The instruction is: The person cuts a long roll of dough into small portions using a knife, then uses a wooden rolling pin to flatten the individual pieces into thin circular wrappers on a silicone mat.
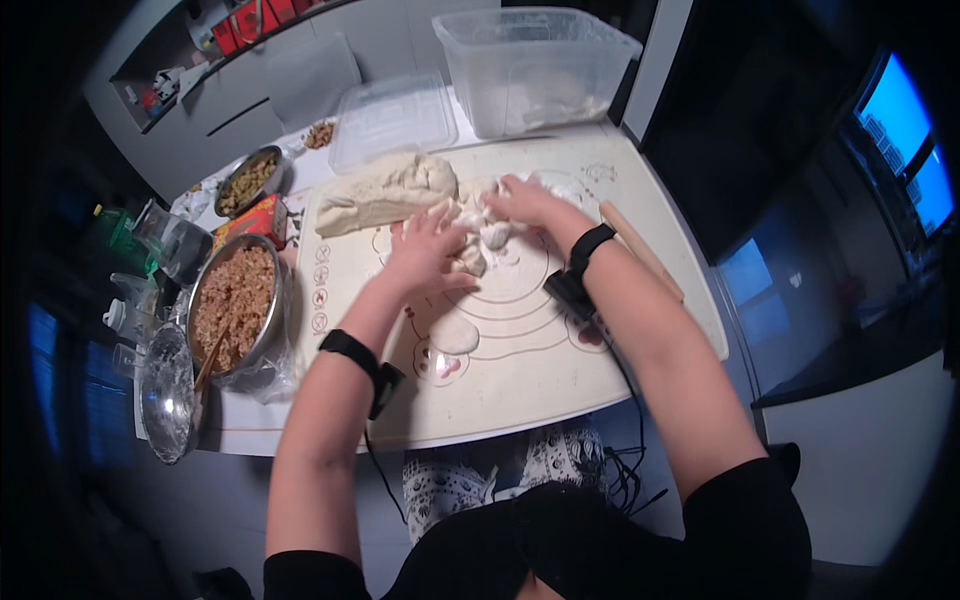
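My left hand (426,253) lies spread over small lumps of dough, its fingers pointing away from me. One dough piece (470,260) shows beside its thumb, and its fingers partly hide others. My right hand (523,202) reaches in from the other side, fingertips down among floured pieces; a small white lump (495,237) sits just below them. Behind my left hand stretches a thick log of dough (375,196). Closer to me, a flattened dough round (455,334) rests on the printed kneading mat (525,386). To the right of my right hand is a wooden rolling pin (642,251).
Along the left stand a metal bowl of minced filling (234,300) with chopsticks, an emptied-looking floury bowl (169,394), a glass jug (169,240), a red box (253,222) and another filled bowl (249,182). A clear plastic bin (532,75) and its lid (394,116) are at the back.
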`<action>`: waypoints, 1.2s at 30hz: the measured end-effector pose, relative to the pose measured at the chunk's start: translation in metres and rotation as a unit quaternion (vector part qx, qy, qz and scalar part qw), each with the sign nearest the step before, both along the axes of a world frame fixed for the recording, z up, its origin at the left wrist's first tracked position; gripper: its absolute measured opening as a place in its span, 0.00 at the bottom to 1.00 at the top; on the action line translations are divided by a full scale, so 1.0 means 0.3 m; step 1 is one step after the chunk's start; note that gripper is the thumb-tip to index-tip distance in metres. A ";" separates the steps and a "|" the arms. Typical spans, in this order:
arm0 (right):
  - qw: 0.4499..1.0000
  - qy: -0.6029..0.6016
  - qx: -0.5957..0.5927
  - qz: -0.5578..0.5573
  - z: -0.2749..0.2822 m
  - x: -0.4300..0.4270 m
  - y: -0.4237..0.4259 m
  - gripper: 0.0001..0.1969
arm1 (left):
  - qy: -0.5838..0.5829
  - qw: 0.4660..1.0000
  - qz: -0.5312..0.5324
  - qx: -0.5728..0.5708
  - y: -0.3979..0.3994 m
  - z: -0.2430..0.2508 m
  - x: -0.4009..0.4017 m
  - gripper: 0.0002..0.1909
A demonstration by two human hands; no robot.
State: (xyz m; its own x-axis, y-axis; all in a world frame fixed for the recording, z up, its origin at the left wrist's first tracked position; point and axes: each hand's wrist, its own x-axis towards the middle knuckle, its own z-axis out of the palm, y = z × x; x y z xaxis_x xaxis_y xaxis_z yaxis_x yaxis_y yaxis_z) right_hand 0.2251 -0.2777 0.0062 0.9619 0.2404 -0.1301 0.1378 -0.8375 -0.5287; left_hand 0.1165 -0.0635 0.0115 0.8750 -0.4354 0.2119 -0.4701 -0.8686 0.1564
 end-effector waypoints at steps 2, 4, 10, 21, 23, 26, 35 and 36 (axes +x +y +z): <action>0.997 0.043 0.068 0.005 0.024 -0.034 0.065 0.26 | 0.034 0.998 0.046 0.028 -0.027 -0.019 -0.005 0.32; 0.997 0.015 0.077 0.011 0.049 -0.031 0.087 0.22 | 0.039 0.992 0.121 0.023 -0.059 -0.011 -0.020 0.34; 0.934 0.053 0.223 0.273 0.071 -0.048 0.147 0.17 | 0.120 0.968 0.195 0.105 0.052 0.062 -0.060 0.48; 0.979 -0.064 -0.093 0.169 0.065 0.016 0.181 0.28 | -0.110 0.987 0.113 0.027 0.090 -0.072 0.088 0.25; 0.973 -0.067 -0.115 0.189 0.059 0.012 0.173 0.28 | -0.223 0.970 -0.088 0.030 0.107 -0.133 0.115 0.23; 0.975 -0.052 -0.146 0.161 0.059 0.027 0.062 0.19 | -0.028 1.000 0.002 -0.009 0.026 -0.058 0.095 0.24; 0.929 -0.181 -0.123 0.297 0.030 -0.128 -0.060 0.37 | 0.047 0.986 -0.143 -0.069 0.053 -0.049 0.052 0.38; 0.931 -0.142 -0.150 0.302 0.047 -0.140 -0.029 0.39 | 0.047 0.977 -0.168 -0.126 0.040 -0.050 0.054 0.38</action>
